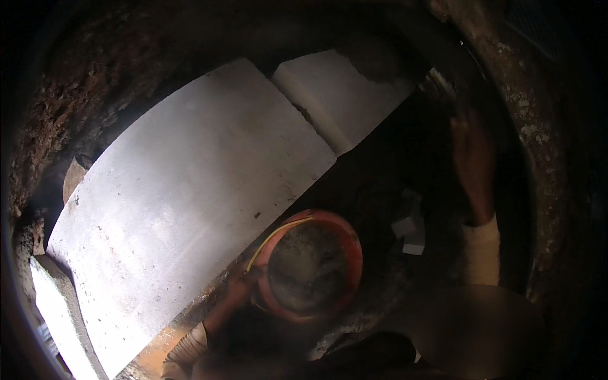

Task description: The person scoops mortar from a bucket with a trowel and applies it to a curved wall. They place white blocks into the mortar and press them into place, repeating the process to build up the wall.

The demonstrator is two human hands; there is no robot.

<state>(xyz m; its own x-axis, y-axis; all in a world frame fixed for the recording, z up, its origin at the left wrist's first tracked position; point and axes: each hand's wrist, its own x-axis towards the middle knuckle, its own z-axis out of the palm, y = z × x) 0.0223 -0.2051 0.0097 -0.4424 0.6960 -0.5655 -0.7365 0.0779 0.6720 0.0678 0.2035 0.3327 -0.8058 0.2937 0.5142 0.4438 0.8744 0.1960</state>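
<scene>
My left hand (pixel 242 284) is closed on the yellow handle at the left rim of an orange bucket (pixel 353 253), which holds grey wet material (pixel 307 266). My right hand (pixel 472 152) is raised at the right, fingers stretched out in shadow, just below a dim, blurred light-coloured object (pixel 440 82) that I cannot identify. A large pale slab (pixel 177 183) lies beside the bucket, with a second pale block (pixel 348 95) beyond it across a narrow gap.
Rough dark walls (pixel 525 126) curve around the cramped space. An upright pale piece (pixel 60 304) stands at the left edge, and a small dark stone (pixel 75 177) sits behind the slab. Small grey blocks (pixel 411 234) lie right of the bucket. A blurred patch covers the lower right.
</scene>
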